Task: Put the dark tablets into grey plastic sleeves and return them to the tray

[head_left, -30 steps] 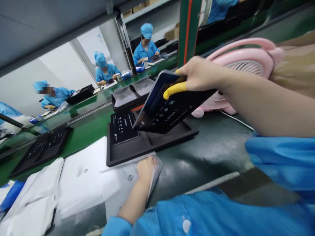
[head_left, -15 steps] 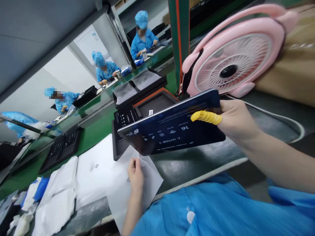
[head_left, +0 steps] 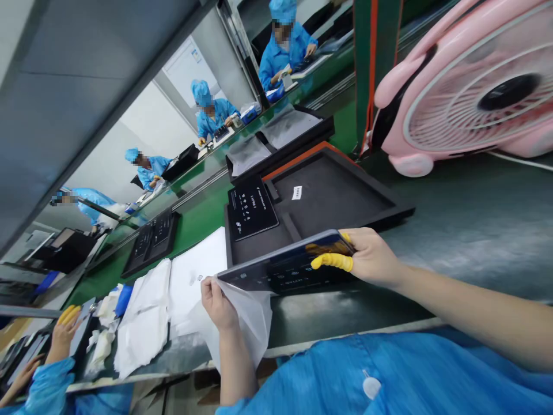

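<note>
My right hand (head_left: 370, 255), with yellow finger cots on its thumb and a finger, grips the right end of a dark tablet (head_left: 287, 268). White lettering shows on the tablet's face, which tilts down toward me. My left hand (head_left: 220, 304) pinches the upper edge of a thin, translucent white plastic bag (head_left: 253, 317). The tablet's left end meets the bag's edge right beside the left fingers; how far it is inside I cannot tell. Behind the tablet lies a black tray (head_left: 332, 190), with another tablet (head_left: 253, 207) in its left compartment.
Left of my hands lie a stack of white bags (head_left: 196, 262) and folded white cloths (head_left: 144, 323). A pink fan (head_left: 458, 98) stands at the right. Farther trays (head_left: 151, 239) sit on the green belt (head_left: 196, 222). A co-worker's hand (head_left: 64, 331) is at lower left; other people sit opposite.
The tablet has come down and tilted flatter in my right hand. My left hand has raised the bag's edge to the tablet's left end. The view has shifted, showing more on the left.
</note>
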The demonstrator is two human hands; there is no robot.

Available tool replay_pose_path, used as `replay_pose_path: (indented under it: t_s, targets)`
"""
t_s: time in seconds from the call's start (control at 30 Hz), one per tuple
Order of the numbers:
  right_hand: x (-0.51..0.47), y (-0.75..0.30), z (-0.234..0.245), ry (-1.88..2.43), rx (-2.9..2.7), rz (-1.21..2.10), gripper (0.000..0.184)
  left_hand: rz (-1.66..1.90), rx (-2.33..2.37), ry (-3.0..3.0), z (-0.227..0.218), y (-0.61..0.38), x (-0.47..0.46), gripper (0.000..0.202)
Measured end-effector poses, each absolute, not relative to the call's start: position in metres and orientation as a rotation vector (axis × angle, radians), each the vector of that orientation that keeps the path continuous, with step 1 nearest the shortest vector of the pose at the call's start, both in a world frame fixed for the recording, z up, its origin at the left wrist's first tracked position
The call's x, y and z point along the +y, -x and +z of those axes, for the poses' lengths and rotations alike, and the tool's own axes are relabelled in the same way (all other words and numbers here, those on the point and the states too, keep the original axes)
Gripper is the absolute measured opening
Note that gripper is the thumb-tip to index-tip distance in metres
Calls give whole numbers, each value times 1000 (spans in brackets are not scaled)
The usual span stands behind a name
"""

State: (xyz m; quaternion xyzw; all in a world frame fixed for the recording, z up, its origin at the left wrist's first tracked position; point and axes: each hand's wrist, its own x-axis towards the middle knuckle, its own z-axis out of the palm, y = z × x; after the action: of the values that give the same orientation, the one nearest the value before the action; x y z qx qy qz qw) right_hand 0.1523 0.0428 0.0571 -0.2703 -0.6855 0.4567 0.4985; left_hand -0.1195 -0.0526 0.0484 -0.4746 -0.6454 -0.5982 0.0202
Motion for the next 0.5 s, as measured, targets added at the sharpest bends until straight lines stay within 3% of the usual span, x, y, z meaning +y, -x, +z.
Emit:
replay_pose_path:
  t_s: [0.23, 0.37, 0.5]
  targets:
    - [46, -142, 44, 556, -1664, 1114, 26, -1483, -1849, 1970, 95, 90, -64, 26]
    - [45, -138, 38, 635, -1545, 1355, 32, -1090, -1648, 2350, 98, 61, -63, 25]
    - [47, -137, 36, 845, -1309, 1511, 41, -986, -1614, 2602, 94, 49, -59, 27]
